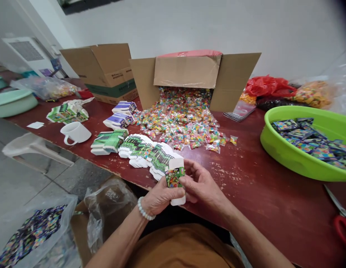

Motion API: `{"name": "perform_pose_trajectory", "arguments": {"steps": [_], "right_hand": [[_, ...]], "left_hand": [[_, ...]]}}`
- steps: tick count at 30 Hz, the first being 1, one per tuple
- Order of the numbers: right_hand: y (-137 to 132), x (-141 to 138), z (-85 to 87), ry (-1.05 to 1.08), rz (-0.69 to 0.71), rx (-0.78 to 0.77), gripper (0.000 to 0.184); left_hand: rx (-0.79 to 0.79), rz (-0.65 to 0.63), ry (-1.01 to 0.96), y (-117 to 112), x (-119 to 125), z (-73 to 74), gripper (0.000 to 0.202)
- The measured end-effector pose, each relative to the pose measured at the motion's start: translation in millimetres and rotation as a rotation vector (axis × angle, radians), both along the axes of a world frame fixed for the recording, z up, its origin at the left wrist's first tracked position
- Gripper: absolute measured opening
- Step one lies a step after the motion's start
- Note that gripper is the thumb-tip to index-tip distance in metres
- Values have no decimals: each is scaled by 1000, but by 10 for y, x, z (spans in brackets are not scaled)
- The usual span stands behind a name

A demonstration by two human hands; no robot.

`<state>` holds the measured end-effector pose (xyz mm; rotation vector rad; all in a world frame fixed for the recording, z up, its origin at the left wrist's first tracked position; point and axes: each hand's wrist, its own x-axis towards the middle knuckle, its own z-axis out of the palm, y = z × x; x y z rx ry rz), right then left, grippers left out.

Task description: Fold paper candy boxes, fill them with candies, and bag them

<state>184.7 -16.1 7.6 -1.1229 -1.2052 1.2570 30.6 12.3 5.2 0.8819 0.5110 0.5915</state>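
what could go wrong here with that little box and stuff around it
The left hand and right hand hold the small carton at the near edge of the table; a slip could drop it to the floor. The fanned flat cartons lie just beside them and might get swept off. The scissors near the right forearm might nick it.

White wall, grey tile floor, worn red table, plastic stool.

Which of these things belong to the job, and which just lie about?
In use: small green printed cardboard box in left hand and right hand; fanned flat green box blanks; spilled colourful sweet packets.
Lying about: white ceramic mug; red-handled scissors; red plastic bag.
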Motion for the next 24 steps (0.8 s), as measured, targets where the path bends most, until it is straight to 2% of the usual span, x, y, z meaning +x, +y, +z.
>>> {"name": "perform_pose_trajectory", "arguments": {"steps": [2, 3, 5, 8, 12, 15, 19, 22, 24], "right_hand": [[-2, 8, 11, -238, -215, 202, 44], [-5, 20, 34, -373, -272, 316, 42], [-18, 51, 99, -613, -267, 506, 34], [-43, 97, 184, -782, -176, 601, 25], [-74, 151, 222, -714, -10, 533, 21], [-90, 191, 229, -665, 38, 457, 24], [-92, 238, 219, -555, 138, 326, 17], [-87, 264, 187, -462, 224, 166, 10], [-86, 282, 174, -449, 254, 125, 6]], "left_hand": [[-18, -23, -28, -15, 5, 7, 50], [-21, -24, -28, -22, -3, 6, 52], [1, -11, 13, -31, -37, -10, 49], [102, -61, 137, -26, -106, -57, 45], [220, -186, 285, 5, -153, -76, 49], [272, -250, 288, 34, -143, -35, 52], [242, -337, 240, 69, -132, 0, 56], [177, -414, 252, 91, -131, -26, 59], [147, -444, 254, 109, -123, -48, 59]]}}
